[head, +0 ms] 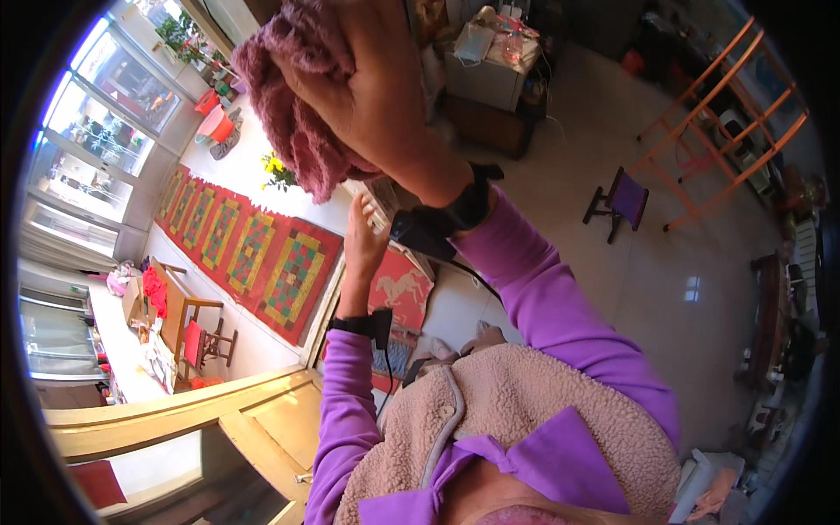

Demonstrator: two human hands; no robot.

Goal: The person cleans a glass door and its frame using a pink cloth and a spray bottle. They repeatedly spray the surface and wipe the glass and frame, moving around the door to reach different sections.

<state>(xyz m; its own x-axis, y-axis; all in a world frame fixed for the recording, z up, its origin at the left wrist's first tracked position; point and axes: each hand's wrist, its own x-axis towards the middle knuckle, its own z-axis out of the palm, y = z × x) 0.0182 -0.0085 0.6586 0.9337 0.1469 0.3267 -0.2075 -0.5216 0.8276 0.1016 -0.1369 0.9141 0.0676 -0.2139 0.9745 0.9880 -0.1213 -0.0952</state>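
High at the top of the picture, my right hand [387,98] grips a bunched mauve terry cloth [295,98], which hangs down from the fingers on its left side. My left hand [366,230] is raised lower down, beside the wooden door frame [336,279], fingers upward and slightly curled. Nothing shows in it, and whether it touches the frame cannot be made out. Black bands with small boxes and cables circle both wrists.
A yellow wooden door [275,420] with glass stands at lower left. Beyond the doorway lies a red patterned rug [262,256]; yellow flowers [279,172] are near it. A small folding stool [623,200] and an orange metal rack [728,125] stand right. A cluttered cabinet [489,79] is ahead.
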